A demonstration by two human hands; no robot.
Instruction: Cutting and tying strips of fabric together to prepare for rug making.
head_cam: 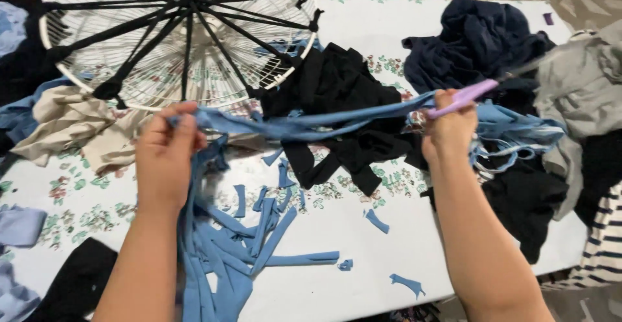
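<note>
Left hand [165,153] raised, pinching blue fabric strip [304,126] taut, right hand [450,127] fisted around purple-handled scissors [463,96] and strip's other end, forearms angled over tabletop [363,257]

Even, diffuse light is falling from above, keeping the white desk [363,244] bright without glare. Only soft, faint shadows are lying beneath the blue fabric scraps [246,231]. Motion blur is smearing the purple-handled scissors [463,98] and their blades. Dark cloth piles [473,37] are losing detail, and the wide lens is bending straight edges at the frame margins.
</note>
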